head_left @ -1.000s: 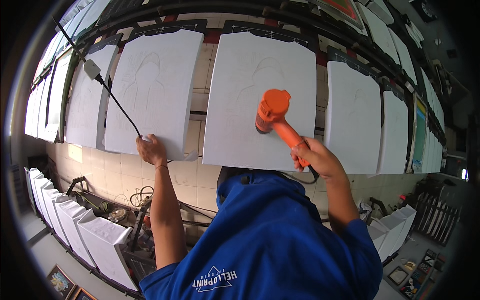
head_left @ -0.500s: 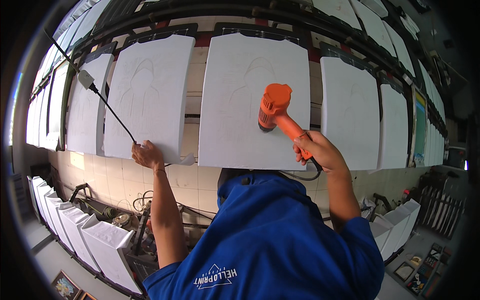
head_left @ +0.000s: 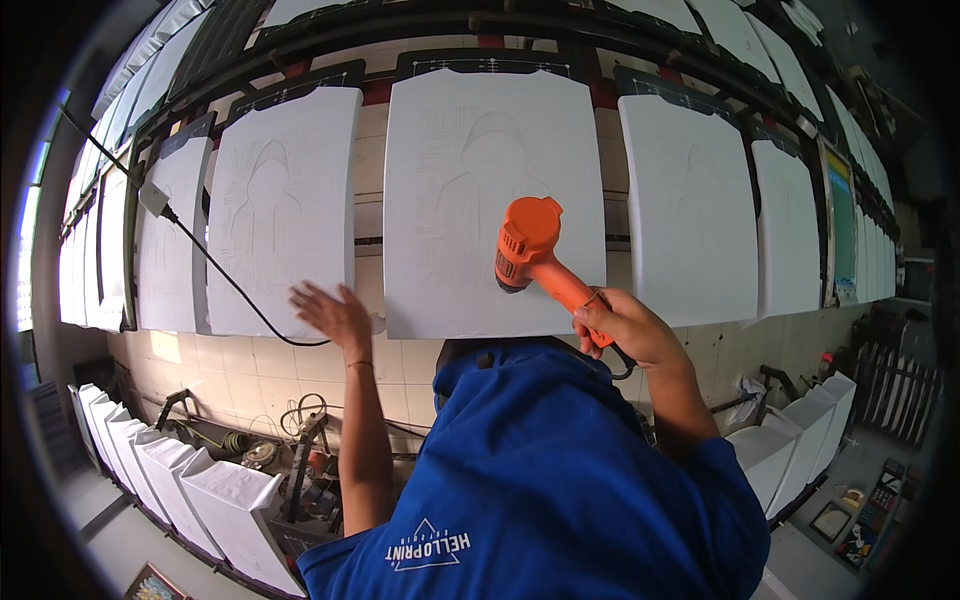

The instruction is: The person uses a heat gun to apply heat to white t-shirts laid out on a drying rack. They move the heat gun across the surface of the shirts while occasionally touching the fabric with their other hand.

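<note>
My right hand (head_left: 625,325) is wrapped round the handle of an orange heat gun (head_left: 532,245). Its dark nozzle points down over the lower part of a white cloth-covered board (head_left: 440,270), which bears a faint outline of a hooded figure. Fingers spread, my left hand (head_left: 335,315) hovers at the lower right corner of the neighbouring white board (head_left: 290,220); it holds nothing. A black cable (head_left: 245,295) with a pale plug connector (head_left: 153,198) slants down from the upper left and passes just beside that hand.
More white boards (head_left: 690,210) stand in a row on both sides, on dark frames. Behind and below, another row of white boards (head_left: 225,500) flanks a cluttered metal frame with coiled hoses (head_left: 237,440). A framed screen (head_left: 840,225) stands at the right.
My left hand has let go of the cable and opened, moving right and slightly down. The heat gun has shifted a little down in the picture; the whole view has moved slightly.
</note>
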### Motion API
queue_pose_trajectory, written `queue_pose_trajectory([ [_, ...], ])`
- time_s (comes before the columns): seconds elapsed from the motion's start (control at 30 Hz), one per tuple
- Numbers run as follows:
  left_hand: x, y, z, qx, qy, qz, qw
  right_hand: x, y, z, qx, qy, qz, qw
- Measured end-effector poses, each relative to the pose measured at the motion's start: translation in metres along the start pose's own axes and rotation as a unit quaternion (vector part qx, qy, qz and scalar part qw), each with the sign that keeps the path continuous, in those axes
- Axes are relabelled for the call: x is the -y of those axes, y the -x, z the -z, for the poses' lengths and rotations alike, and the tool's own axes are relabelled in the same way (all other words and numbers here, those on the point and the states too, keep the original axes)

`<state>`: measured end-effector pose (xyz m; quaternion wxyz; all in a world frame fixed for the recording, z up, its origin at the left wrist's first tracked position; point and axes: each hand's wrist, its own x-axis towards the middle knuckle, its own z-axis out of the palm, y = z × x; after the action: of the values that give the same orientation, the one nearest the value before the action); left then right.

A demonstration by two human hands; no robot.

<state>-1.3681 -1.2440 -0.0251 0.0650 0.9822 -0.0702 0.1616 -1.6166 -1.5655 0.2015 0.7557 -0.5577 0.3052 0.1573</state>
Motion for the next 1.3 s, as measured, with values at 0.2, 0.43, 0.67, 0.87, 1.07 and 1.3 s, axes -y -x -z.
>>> queue_pose_trajectory([
  [0.2,-0.106,0.023,0.015,0.135,0.128,-0.184,0.965,-0.004,-0.009,-0.002,-0.065,-0.024,0.07,0.995],
  [0.43,-0.136,0.046,0.027,0.179,0.16,-0.278,0.93,-0.01,0.019,0.004,-0.062,-0.013,0.015,0.998],
  [0.67,-0.12,0.072,0.046,0.26,0.188,-0.363,0.875,-0.009,-0.007,-0.005,-0.138,-0.042,0.11,0.983],
  [0.87,-0.121,0.023,0.028,0.23,0.156,-0.365,0.888,-0.019,0.013,-0.003,-0.145,-0.064,0.075,0.984],
  [1.07,-0.142,-0.026,-0.007,0.182,0.141,-0.334,0.914,-0.024,0.044,-0.012,-0.169,-0.07,0.025,0.983],
  [1.3,-0.143,-0.003,0.014,0.238,0.196,-0.404,0.861,0.004,-0.003,-0.018,-0.143,-0.073,0.06,0.985],
])
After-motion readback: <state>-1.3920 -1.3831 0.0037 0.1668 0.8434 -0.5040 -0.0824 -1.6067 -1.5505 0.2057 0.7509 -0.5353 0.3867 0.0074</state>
